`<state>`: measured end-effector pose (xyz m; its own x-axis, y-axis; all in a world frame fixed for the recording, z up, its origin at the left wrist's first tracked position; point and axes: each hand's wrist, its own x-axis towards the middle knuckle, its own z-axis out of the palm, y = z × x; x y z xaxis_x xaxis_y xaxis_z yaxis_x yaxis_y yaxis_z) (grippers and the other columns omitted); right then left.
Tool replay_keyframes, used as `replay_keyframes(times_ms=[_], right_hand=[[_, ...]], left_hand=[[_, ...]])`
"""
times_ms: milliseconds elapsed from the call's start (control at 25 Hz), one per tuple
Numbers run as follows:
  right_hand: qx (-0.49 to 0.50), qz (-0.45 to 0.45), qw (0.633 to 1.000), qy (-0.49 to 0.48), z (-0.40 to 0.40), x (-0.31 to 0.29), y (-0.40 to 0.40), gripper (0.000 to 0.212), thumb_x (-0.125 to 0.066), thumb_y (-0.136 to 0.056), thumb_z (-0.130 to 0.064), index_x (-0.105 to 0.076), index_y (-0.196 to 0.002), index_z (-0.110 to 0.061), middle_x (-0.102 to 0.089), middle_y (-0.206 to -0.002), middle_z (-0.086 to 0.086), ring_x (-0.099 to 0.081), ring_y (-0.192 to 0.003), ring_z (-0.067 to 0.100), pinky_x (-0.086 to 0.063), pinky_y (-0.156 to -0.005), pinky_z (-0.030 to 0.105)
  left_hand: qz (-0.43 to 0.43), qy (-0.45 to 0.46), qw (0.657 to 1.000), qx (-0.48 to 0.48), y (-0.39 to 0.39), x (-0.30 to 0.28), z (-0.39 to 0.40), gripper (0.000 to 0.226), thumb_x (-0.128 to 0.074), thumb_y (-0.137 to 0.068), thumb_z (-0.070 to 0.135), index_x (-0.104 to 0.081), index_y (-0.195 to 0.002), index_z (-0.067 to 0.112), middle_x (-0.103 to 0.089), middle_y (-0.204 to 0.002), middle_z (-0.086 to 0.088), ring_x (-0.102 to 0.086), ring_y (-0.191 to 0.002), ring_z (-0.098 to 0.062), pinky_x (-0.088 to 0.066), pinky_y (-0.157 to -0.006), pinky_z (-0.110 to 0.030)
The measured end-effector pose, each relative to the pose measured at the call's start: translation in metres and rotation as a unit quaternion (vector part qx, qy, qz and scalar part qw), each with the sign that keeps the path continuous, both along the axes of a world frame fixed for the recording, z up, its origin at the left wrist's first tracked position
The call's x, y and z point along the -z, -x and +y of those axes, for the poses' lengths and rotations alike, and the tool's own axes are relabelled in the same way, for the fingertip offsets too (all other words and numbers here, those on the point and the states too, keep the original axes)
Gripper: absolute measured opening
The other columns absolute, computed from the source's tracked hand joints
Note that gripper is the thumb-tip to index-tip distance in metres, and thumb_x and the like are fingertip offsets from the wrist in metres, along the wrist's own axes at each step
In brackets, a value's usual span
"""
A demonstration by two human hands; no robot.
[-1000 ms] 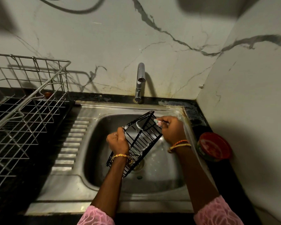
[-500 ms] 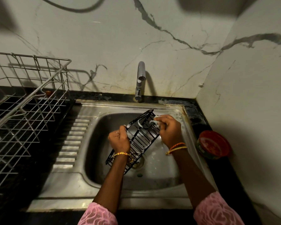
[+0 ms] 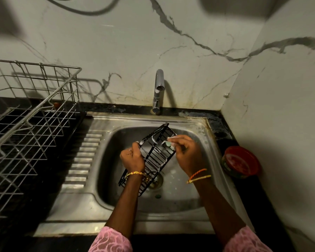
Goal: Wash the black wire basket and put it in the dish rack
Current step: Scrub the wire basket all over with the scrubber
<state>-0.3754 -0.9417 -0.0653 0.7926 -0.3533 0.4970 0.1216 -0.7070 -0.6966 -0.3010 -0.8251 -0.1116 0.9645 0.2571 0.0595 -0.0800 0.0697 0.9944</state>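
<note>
Over the steel sink (image 3: pixel 204 180), left hand (image 3: pixel 132 158) clutches the soapy black wire basket (image 3: pixel 154 155), right hand (image 3: pixel 186 154) pinching a scrubber (image 3: pixel 169 143); suds could let it slip.

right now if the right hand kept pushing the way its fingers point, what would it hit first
The right hand points left into the black wire basket, so it likely meets those wires first, already touching them with a small scrubber.

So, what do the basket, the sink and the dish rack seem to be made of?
The black wire basket, gripped by the left hand, looks like metal wire with a glossy black coating: thin rigid bars that catch highlights. The sink seems to be stainless steel, brushed and dull, with soft reflections and a ribbed drainboard. The dish rack appears to be bare or chromed steel wire, silvery and shiny.
</note>
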Motion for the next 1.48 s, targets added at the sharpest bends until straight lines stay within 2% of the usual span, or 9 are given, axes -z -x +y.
replay_keyframes(times_ms=[200, 320, 520, 640, 880, 1080, 1280, 1360, 1480], right_hand=[[-0.055, 0.002, 0.998, 0.034, 0.030, -0.005, -0.009, 0.028, -0.051, -0.082, 0.012, -0.070, -0.096, -0.003, -0.063, -0.098, 0.009, -0.057, -0.095, 0.013, -0.045, -0.084, 0.009], [-0.060, 0.045, 0.997, 0.021, 0.021, -0.016, -0.036, 0.025, -0.051, -0.083, 0.010, -0.070, -0.095, -0.002, -0.063, -0.100, 0.008, -0.057, -0.095, 0.015, -0.038, -0.084, 0.000], [-0.066, 0.072, 0.995, -0.019, 0.008, -0.019, -0.030, 0.014, -0.060, -0.085, -0.003, -0.069, -0.096, -0.006, -0.066, -0.101, 0.005, -0.059, -0.090, 0.007, -0.048, -0.082, 0.011], [-0.030, -0.021, 0.999, 0.020, 0.020, 0.002, -0.001, 0.015, -0.059, -0.084, 0.000, -0.070, -0.092, -0.007, -0.064, -0.096, 0.005, -0.057, -0.093, 0.010, -0.047, -0.083, 0.013], [0.000, -0.082, 0.997, 0.012, 0.016, 0.027, 0.028, 0.018, -0.054, -0.084, -0.009, -0.071, -0.089, -0.009, -0.062, -0.095, 0.001, -0.058, -0.095, 0.004, -0.048, -0.085, 0.017], [0.026, -0.036, 0.999, -0.017, 0.019, 0.012, 0.006, 0.016, -0.062, -0.081, 0.000, -0.072, -0.087, -0.010, -0.061, -0.090, -0.002, -0.052, -0.090, -0.009, -0.039, -0.079, 0.003], [0.008, -0.022, 0.999, -0.032, 0.018, 0.030, 0.007, 0.012, -0.063, -0.081, -0.003, -0.072, -0.082, -0.010, -0.063, -0.090, 0.001, -0.059, -0.085, 0.005, -0.051, -0.074, 0.017], [0.015, -0.013, 0.999, -0.046, 0.015, 0.026, 0.004, 0.009, -0.066, -0.078, 0.000, -0.071, -0.079, -0.007, -0.064, -0.087, 0.002, -0.061, -0.081, 0.007, -0.053, -0.072, 0.017], [-0.010, 0.008, 0.997, -0.076, 0.006, 0.009, -0.018, 0.009, -0.068, -0.076, 0.003, -0.070, -0.082, -0.004, -0.062, -0.088, 0.002, -0.060, -0.084, 0.013, -0.051, -0.079, 0.017]], left_hand=[[-0.004, 0.001, 1.000, 0.022, -0.001, 0.002, -0.003, 0.058, -0.055, -0.089, 0.008, -0.027, -0.040, 0.022, -0.026, -0.026, 0.011, -0.023, -0.028, -0.005, -0.013, -0.036, -0.013], [0.003, -0.005, 1.000, 0.030, 0.004, 0.002, -0.005, 0.064, -0.059, -0.092, 0.011, -0.026, -0.039, 0.023, -0.024, -0.027, 0.010, -0.021, -0.029, -0.005, -0.014, -0.037, -0.016], [0.029, -0.022, 0.999, 0.025, 0.006, -0.005, -0.001, 0.066, -0.064, -0.085, 0.042, -0.024, -0.037, 0.021, -0.021, -0.030, 0.008, -0.019, -0.032, -0.006, -0.019, -0.040, -0.024], [0.014, -0.017, 0.999, 0.041, 0.008, -0.011, -0.003, 0.063, -0.066, -0.084, 0.038, -0.027, -0.038, 0.019, -0.025, -0.027, 0.010, -0.022, -0.030, -0.005, -0.020, -0.037, -0.017], [0.047, 0.009, 0.999, 0.026, 0.002, -0.004, -0.002, 0.064, -0.065, -0.085, 0.039, -0.025, -0.040, 0.019, -0.022, -0.029, 0.010, -0.018, -0.032, -0.005, -0.018, -0.043, -0.023], [0.027, 0.010, 0.999, 0.042, 0.006, -0.001, -0.005, 0.063, -0.065, -0.085, 0.038, -0.027, -0.039, 0.019, -0.025, -0.029, 0.011, -0.019, -0.032, -0.004, -0.020, -0.041, -0.021], [0.056, 0.039, 0.998, 0.016, 0.000, 0.004, -0.004, 0.065, -0.067, -0.083, 0.039, -0.026, -0.038, 0.020, -0.023, -0.028, 0.009, -0.019, -0.031, -0.006, -0.020, -0.049, -0.026], [0.045, 0.035, 0.998, 0.017, -0.003, 0.005, -0.004, 0.063, -0.066, -0.085, 0.038, -0.027, -0.039, 0.020, -0.024, -0.030, 0.009, -0.021, -0.033, -0.004, -0.022, -0.050, -0.026], [0.042, 0.020, 0.992, 0.116, -0.025, -0.007, -0.003, 0.051, -0.062, -0.089, 0.037, -0.043, -0.046, 0.018, -0.046, -0.047, 0.001, -0.043, -0.047, -0.015, -0.036, -0.053, -0.029]])
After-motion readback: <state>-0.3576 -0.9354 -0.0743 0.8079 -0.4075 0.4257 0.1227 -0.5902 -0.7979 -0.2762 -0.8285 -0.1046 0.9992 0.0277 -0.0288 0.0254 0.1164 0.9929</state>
